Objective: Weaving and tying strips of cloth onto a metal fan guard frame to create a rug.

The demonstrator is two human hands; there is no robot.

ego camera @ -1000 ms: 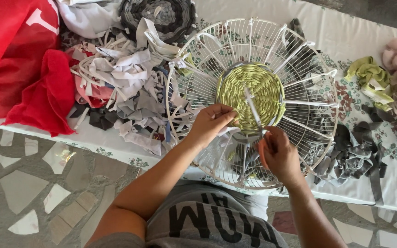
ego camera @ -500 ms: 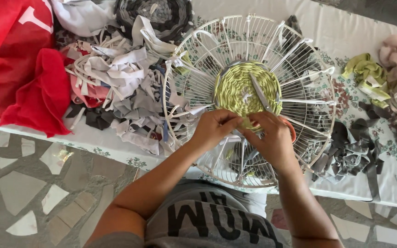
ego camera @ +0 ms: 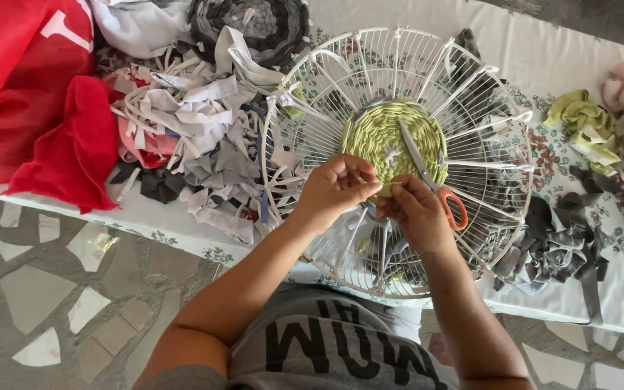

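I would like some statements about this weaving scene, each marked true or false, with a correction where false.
1. The woven disc in the middle of the round wire frame is yellow-green. True.
2. The scissors have blue handles. False: the handle is orange.
3. The left hand and the right hand are close together over the frame's near side. True.
4. The red cloth lies on the right end of the table. False: it lies at the left end.
5. A pile of white and grey fabric strips lies between the red cloth and the frame. True.
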